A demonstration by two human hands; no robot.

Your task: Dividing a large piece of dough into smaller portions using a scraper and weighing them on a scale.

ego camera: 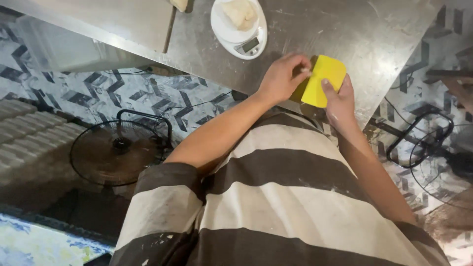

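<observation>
A yellow plastic dough scraper (323,79) is held upright over the near edge of a steel table (345,34). My right hand (339,101) grips its lower right side with the thumb on its face. My left hand (285,76) pinches its left edge with the fingertips. Farther back on the table stands a white round kitchen scale (246,47) with a pale lump of dough (239,12) on its platform.
A black floor fan (118,150) stands on the patterned floor at the left, below the table edge. Another black fan frame (423,143) with cables lies at the right. A second piece of dough (180,4) shows at the top edge.
</observation>
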